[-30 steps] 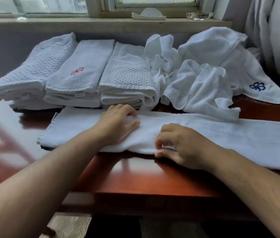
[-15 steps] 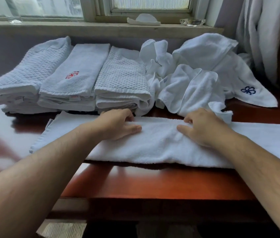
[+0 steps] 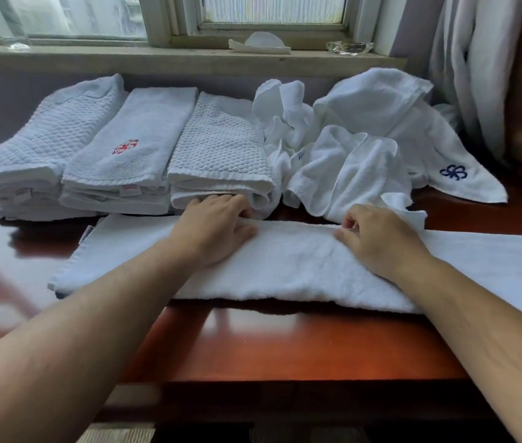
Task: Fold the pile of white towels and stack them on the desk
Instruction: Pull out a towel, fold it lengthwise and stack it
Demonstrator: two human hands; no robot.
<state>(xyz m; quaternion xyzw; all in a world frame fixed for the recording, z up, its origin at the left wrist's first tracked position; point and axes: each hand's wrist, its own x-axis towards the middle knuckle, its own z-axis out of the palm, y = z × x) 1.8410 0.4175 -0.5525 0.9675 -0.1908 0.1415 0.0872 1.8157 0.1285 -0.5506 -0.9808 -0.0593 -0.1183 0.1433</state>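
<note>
in the head view i see the long towel (image 3: 301,266) lying as a strip across the near desk (image 3: 285,346). both hands hold its far edge, i think to square the fold: the left hand (image 3: 218,228) with fingers bent over the edge, the right hand (image 3: 377,241) pinching it between thumb and forefinger. the folded stacks (image 3: 125,161) stand just behind the left fingers and the loose pile (image 3: 349,148) near the right, so room behind looks tight.
</note>
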